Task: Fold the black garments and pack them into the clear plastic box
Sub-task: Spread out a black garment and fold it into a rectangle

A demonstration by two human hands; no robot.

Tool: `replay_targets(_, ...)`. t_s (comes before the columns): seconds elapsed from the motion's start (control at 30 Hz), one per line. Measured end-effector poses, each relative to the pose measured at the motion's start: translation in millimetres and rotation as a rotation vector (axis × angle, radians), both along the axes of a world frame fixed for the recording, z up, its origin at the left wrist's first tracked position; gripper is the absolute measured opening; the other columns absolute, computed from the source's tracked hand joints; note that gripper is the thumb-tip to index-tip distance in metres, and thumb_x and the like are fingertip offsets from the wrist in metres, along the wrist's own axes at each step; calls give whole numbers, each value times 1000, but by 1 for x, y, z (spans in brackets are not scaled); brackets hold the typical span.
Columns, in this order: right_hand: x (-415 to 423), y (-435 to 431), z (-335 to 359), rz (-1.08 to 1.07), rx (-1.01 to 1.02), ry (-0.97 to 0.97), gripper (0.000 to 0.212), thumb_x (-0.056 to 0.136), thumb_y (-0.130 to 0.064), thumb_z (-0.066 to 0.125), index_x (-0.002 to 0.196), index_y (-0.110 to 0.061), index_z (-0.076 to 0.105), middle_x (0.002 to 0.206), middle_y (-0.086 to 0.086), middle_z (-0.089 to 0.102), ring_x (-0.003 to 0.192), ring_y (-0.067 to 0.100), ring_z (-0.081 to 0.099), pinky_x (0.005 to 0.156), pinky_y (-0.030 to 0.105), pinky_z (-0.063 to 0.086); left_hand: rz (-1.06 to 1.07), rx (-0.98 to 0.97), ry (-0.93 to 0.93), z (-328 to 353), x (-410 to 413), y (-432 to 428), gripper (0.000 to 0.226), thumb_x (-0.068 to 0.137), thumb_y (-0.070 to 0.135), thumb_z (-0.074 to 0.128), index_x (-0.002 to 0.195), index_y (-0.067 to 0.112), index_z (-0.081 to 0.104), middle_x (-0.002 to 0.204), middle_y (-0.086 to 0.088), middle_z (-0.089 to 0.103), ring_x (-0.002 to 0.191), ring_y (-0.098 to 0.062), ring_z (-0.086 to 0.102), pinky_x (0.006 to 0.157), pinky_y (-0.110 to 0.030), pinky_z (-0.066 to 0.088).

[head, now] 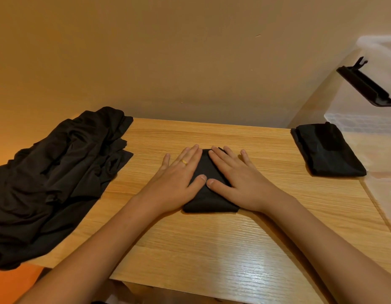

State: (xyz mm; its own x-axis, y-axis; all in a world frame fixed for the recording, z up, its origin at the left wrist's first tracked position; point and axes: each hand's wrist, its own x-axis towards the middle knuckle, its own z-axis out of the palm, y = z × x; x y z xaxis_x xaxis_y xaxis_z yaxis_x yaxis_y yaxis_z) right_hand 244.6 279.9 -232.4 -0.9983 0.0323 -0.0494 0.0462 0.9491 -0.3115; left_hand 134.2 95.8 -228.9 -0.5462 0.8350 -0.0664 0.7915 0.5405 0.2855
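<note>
Wood-grain table (212, 249) fills the lower view, set against one plain tan wall (168, 51).

Two bare hands lie at the centre of the table, both on one small folded bundle (208, 200) of black cloth. The left hand (179, 178) lies flat with straight, slightly spread fingers, its palm over the bundle's 9 o'clock side and its outer fingers on the wood. It wears one gold ring (184, 162). The right hand (238, 178) lies just as flat over the 3 o'clock side. The two thumb tips almost meet over the bundle's middle. Neither hand curls round anything; both only press down on the cloth.

Black cloth shows in three places:
- the bundle under the hands;
- a second folded piece (328, 150) at about 2 o'clock from it, near the table's right edge and well apart from the hands;
- one loose, rumpled heap (58, 172) at 9 o'clock, draped over the table's left edge. How many pieces make up the heap cannot be told.

One clear plastic box (365, 121) stands at 2 o'clock, just beyond the second folded piece, with one black latch (365, 84) sticking out from its upper part. Whether the box holds any cloth cannot be told.
</note>
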Motion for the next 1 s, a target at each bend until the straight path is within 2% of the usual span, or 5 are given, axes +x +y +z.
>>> replay_targets(0.37, -3, 9, 4, -105, -24, -65, 59, 103, -62, 17, 158, -49, 0, 170, -3, -1, 155, 19, -16, 122, 51, -16, 53, 84, -43, -6, 3, -1, 69, 104, 54, 25, 160, 32, -9, 167, 16, -9, 152, -1, -9, 125, -47, -7)
replay_targets(0.53, 17, 4, 13, -245, -99, 49, 60, 103, -59, 32, 158, -35, 26, 163, -2, 31, 153, 23, 19, 123, 52, 14, 151, 281, -257, 8, -3, -2, 62, 106, 52, 30, 160, 40, 3, 165, 8, 22, 150, -13, 23, 122, -42, 22)
replay_targets(0.7, 44, -10, 31, -451, -51, 100, 67, 90, -79, 35, 114, -25, 67, 106, -6, 60, 104, 16, 55, 89, 41, 51, 171, 326, -241, 31, -19, 13, 63, 103, 50, 44, 159, 33, 21, 153, 4, 45, 139, -16, 43, 107, -35, 38)
replay_targets(0.8, 57, -26, 33, -455, -53, -24, 62, 83, -84, 41, 107, -30, 61, 103, -7, 52, 100, 12, 49, 83, 35, 51, 122, 215, -234, 31, -24, 25, 68, 100, 49, 51, 159, 30, 23, 144, 2, 54, 130, -19, 50, 104, -37, 44)
replay_targets(1.0, 61, -34, 27, -415, -255, 26, 31, 90, -55, 62, 92, -24, 62, 96, -6, 53, 93, 11, 50, 72, 28, 44, 164, 136, -217, 33, -22, 27, 81, 93, 41, 65, 159, 31, 19, 148, -8, 49, 133, -24, 49, 104, -38, 45)
